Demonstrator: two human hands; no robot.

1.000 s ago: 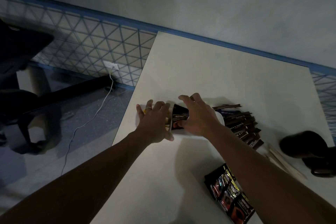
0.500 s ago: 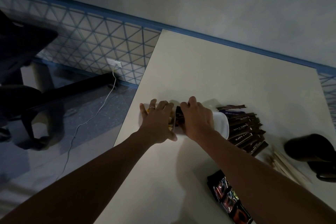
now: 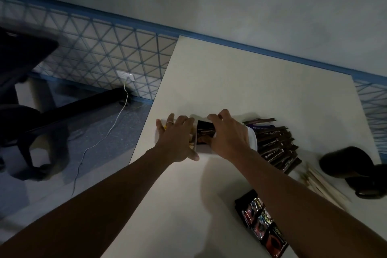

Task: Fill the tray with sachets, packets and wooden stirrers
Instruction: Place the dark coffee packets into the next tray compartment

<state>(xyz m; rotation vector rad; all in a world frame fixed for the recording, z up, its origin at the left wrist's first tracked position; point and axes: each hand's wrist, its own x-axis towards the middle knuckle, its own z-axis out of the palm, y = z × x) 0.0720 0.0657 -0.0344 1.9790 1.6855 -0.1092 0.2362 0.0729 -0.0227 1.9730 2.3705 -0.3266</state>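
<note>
Nearest, at the lower right of the frame, a row of glossy packets (image 3: 262, 226) lies on the pale table (image 3: 251, 81). Its long axis runs from upper left to lower right. Both forearms reach up from the bottom edge. Right of them, a loose bunch of wooden stirrers (image 3: 320, 182) slants the same way as the packets.

At mid-frame the left hand (image 3: 178, 138) lies palm down with its fingers spread wide, holding nothing, over the left end of the white tray (image 3: 252, 140). The right hand (image 3: 230, 136) is arched over the tray's middle. Its fingers curl over the far edge of a bundle of dark packets (image 3: 206, 132) in the tray, and so grip it.

Compared with half a second ago, both hands are in nearly the same places, and more of the bundle shows between them.

The tray's long axis runs left to right, near the table's left edge. The bundle's long axis runs near to far.

Just right of the tray, touching its end, long dark sachets (image 3: 276, 148) lie fanned, pointing right and slightly up. Farther right sits a black object (image 3: 345, 163), too dark to make out.
</note>
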